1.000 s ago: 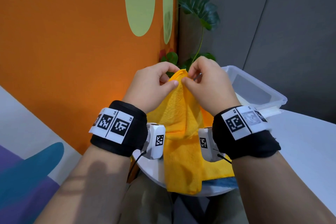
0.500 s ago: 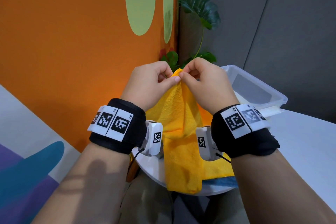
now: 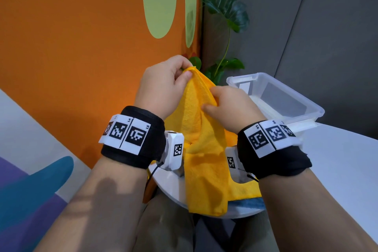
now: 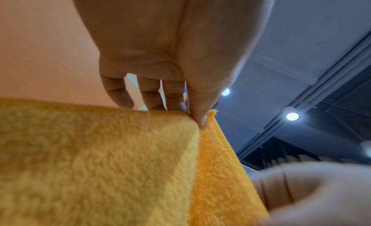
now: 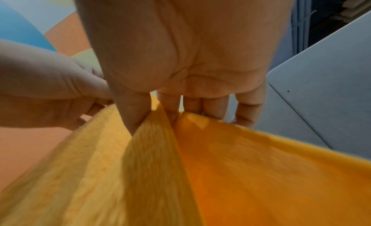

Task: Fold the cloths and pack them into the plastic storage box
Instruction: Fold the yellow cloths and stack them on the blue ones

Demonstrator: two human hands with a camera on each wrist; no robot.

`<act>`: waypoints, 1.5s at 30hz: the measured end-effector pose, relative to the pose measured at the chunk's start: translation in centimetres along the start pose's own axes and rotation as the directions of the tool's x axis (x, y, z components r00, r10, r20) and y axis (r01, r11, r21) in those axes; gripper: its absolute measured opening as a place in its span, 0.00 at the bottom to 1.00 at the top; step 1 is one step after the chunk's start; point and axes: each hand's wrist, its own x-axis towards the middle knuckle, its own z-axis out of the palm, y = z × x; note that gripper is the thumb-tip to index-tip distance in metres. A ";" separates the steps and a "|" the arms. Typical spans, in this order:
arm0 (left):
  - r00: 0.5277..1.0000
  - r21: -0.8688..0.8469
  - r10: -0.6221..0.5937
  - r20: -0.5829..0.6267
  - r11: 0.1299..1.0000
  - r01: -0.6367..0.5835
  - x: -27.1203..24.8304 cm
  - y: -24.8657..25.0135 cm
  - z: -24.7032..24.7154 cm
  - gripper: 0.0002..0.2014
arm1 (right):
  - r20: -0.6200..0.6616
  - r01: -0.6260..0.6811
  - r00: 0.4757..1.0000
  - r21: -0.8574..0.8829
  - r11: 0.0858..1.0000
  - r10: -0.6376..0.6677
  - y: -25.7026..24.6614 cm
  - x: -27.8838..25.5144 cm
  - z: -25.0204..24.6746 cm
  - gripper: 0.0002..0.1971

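Observation:
A yellow cloth [image 3: 201, 135] hangs in the air over the table's near edge, its lower end draped past the rim. My left hand [image 3: 163, 86] pinches its top corner between thumb and fingers; in the left wrist view the thumb presses the yellow cloth [image 4: 112, 158] at that corner. My right hand [image 3: 227, 106] sits lower along the cloth's right edge and pinches a fold of the yellow cloth [image 5: 200, 174] between thumb and fingers. The clear plastic storage box [image 3: 313, 112] stands open on the table just behind my right hand, with nothing visible inside.
A second yellow cloth [image 3: 245, 190] and a blue cloth [image 3: 247, 203] under it lie on the white table [image 3: 337, 180] near its front edge. A potted plant [image 3: 225, 26] stands behind the box. An orange wall runs along the left.
Both hands pinched the cloth's top corner together before. My right hand has slid down and right along the edge while my left hand rose a little with the corner.

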 end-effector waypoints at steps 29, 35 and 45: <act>0.658 -0.120 -0.564 -0.498 0.797 0.592 0.5 -9.1 -5.8 0.13 | -0.118 -0.324 0.940 -0.029 0.945 0.319 4.3 -0.1 -1.0 0.10; 0.645 -0.150 -0.547 -0.533 0.812 0.565 0.4 -9.5 -6.2 0.08 | -0.266 -0.348 0.894 0.093 0.933 0.360 4.6 -0.1 -1.3 0.13; 0.639 -0.158 -0.539 -0.549 0.818 0.554 0.4 -9.7 -6.5 0.08 | -0.344 -0.347 0.857 0.164 0.923 0.383 4.5 0.2 -1.2 0.11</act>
